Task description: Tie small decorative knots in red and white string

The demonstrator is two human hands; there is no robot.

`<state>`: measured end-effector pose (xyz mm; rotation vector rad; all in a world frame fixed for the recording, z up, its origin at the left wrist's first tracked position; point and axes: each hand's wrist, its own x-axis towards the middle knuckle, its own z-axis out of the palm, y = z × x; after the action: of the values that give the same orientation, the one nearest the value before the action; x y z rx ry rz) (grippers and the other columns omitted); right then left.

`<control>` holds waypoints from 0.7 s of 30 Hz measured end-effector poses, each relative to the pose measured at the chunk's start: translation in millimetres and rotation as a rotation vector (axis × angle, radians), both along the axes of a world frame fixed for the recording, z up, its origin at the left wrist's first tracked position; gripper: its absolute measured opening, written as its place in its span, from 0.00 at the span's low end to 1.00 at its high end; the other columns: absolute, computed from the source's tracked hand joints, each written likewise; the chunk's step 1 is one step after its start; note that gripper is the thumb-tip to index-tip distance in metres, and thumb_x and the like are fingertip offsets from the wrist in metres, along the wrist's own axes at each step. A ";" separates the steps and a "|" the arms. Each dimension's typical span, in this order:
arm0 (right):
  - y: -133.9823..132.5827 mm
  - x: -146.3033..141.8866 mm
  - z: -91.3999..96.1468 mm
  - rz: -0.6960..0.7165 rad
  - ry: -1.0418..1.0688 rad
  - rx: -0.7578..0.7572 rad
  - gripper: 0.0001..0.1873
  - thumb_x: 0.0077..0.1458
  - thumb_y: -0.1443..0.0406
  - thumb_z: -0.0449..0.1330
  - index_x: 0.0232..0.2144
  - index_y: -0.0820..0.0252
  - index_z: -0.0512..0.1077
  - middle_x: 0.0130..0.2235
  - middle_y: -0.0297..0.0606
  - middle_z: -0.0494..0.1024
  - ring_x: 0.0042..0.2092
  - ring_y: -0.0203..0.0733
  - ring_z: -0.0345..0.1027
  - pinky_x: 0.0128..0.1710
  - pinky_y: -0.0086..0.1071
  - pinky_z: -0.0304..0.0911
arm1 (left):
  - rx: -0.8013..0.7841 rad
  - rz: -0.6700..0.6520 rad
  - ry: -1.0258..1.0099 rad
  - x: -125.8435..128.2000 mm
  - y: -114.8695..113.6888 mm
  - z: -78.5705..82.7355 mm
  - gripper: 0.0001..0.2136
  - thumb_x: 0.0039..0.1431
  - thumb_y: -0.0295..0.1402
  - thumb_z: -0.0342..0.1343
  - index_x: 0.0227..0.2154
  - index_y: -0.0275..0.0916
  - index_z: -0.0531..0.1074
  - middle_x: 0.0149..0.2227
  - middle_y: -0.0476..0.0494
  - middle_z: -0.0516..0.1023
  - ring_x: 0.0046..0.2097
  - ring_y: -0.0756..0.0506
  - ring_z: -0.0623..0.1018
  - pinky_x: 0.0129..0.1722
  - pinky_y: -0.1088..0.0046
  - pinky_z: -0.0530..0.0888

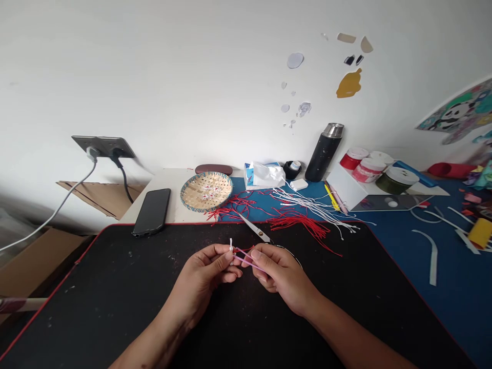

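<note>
Between the thumb and fingers of my left hand (209, 266) a small knotted white cord (231, 248) is pinched, its short end standing up. My right hand (279, 269) is closed on thin pink tweezers (246, 261), whose two slender arms reach left to the white cord. A bit of red cord shows between the hands; I cannot tell whether it joins the white one. Just beyond my right hand lie scissors (257, 229), blades pointing away to the left, their handles mostly hidden by the hand. Both hands are above the black mat (154, 287).
Behind the mat lie red cords (300, 223) and white cords (319, 204). A woven basket (192, 192) holds small red-and-white pieces. A phone (152, 211) rests at left. Farther back are a tissue box (265, 176), a black flask (325, 154), pens (331, 197) and paint jars (369, 169).
</note>
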<state>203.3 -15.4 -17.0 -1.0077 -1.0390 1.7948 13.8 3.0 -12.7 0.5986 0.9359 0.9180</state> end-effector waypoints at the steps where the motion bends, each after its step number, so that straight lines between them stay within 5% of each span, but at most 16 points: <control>1: 0.0 0.2 0.5 -0.001 -0.004 0.000 0.23 0.60 0.46 0.64 0.32 0.62 0.72 0.22 0.25 0.61 0.20 0.26 0.42 0.19 0.27 0.33 | 0.003 -0.006 0.001 -0.1 -0.3 -0.2 0.16 0.42 0.35 0.79 0.32 0.32 0.83 0.31 0.41 0.85 0.28 0.49 0.81 0.28 0.81 0.79; 11: 1.5 1.6 0.7 -0.030 -0.088 0.081 0.24 0.57 0.45 0.66 0.37 0.61 0.73 0.26 0.26 0.64 0.20 0.26 0.47 0.19 0.26 0.42 | 0.052 -0.014 0.047 -2.2 0.0 -1.0 0.15 0.46 0.36 0.78 0.32 0.33 0.83 0.31 0.41 0.84 0.29 0.49 0.81 0.28 0.80 0.77; 16: -0.7 2.4 -0.1 -0.119 -0.396 0.391 0.14 0.64 0.54 0.62 0.39 0.59 0.76 0.34 0.36 0.77 0.32 0.37 0.68 0.31 0.30 0.61 | 0.083 -0.022 0.055 -3.1 -0.9 -1.6 0.15 0.46 0.38 0.78 0.33 0.34 0.83 0.31 0.41 0.84 0.29 0.48 0.81 0.29 0.79 0.78; 21: -3.9 2.2 0.0 -0.167 -0.576 0.583 0.08 0.65 0.59 0.61 0.39 0.57 0.76 0.37 0.38 0.81 0.35 0.40 0.73 0.36 0.32 0.65 | 0.100 -0.023 0.068 -3.5 -1.9 -0.5 0.16 0.46 0.38 0.77 0.34 0.34 0.83 0.31 0.41 0.84 0.29 0.48 0.81 0.29 0.78 0.78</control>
<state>205.5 -19.4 -17.0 -1.2056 -1.6466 0.9721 10.2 1.1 -13.2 0.7279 0.9457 0.9321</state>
